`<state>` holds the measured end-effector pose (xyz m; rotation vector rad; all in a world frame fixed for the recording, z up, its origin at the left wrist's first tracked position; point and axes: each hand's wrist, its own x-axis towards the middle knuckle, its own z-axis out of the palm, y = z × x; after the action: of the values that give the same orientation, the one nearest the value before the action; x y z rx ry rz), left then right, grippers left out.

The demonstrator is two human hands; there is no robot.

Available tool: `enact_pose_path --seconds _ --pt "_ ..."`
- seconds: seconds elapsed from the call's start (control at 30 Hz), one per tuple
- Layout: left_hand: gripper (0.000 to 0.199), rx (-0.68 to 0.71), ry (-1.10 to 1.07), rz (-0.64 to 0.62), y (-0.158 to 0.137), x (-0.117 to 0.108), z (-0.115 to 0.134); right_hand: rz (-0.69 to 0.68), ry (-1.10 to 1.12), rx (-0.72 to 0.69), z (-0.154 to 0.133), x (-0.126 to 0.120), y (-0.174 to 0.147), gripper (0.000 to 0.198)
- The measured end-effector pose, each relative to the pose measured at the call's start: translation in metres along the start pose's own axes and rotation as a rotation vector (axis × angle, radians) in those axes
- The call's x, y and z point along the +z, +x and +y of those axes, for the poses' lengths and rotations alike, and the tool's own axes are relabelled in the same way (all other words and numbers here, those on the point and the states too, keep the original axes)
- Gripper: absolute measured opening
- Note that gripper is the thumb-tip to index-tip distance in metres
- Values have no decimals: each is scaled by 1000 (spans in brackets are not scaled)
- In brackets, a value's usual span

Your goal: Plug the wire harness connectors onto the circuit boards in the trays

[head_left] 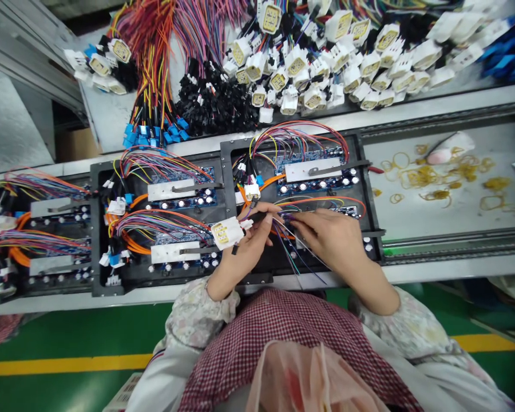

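My left hand [252,239] is closed around the black-sleeved part of a wire harness. The harness's white connector [227,233] with a yellowish face sticks out to the left of that hand. Loose thin wires [292,252] in white, green and blue fan out downward between my hands. My right hand [332,237] is closed in a pinch on a thin wire over the lower circuit board, which it partly hides. Both hands are above the black tray [371,200]. On the upper circuit board [313,171] in this tray lie a pale metal plate and a dark strap.
More black trays [95,229] with wired boards stand to the left on the line. Behind are bundles of coloured wires [154,34], white connectors [298,60] and blue plugs [154,134]. Yellow rubber bands [429,174] lie scattered at right, beside a white-and-pink object [450,147].
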<state>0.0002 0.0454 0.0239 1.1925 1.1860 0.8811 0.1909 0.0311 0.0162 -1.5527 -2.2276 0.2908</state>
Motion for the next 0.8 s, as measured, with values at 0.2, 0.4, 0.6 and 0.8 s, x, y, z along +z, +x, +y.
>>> enact_pose_path --seconds 0.2,0.4,0.6,0.8 --pt "17 -58 -21 -16 2 -2 0 -168 -69 32 -6 -41 -27 33" --pt "23 -55 -145 -28 4 1 -5 99 -78 270 21 -38 -34 30" --pt "28 -43 -119 -36 4 3 -7 -24 -35 314 39 -15 -24 23" --pt "26 -31 -117 -37 5 3 -6 -53 -17 353 41 -9 -21 26"
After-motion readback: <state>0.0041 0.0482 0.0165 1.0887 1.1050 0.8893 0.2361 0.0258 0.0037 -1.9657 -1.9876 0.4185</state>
